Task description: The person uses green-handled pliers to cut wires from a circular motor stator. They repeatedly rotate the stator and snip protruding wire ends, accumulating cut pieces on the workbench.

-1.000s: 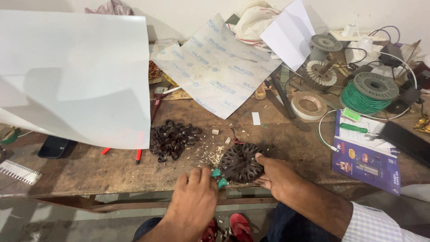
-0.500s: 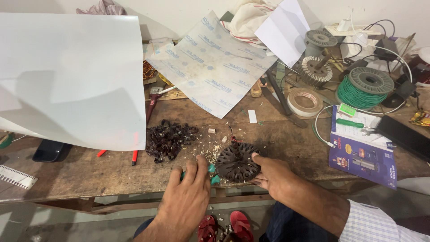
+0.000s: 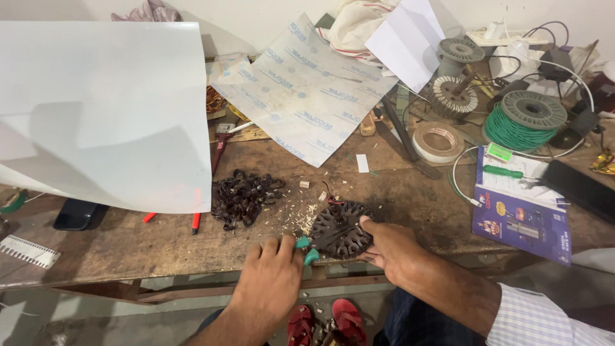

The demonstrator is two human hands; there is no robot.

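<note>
Gripping teal-handled pliers [image 3: 306, 248] w/ left hand [image 3: 272, 282], fingers closed round handles; right hand [image 3: 391, 247] fingers clamp dark stator core [image 3: 339, 229], lower centre of frame. Since 1 s ago both hands barely shifted, so same prying continues at bench edge [image 3: 160, 256]

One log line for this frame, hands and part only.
left hand: grips green-handled tool | right hand: steadies dark slotted stator core | bench edge
</note>
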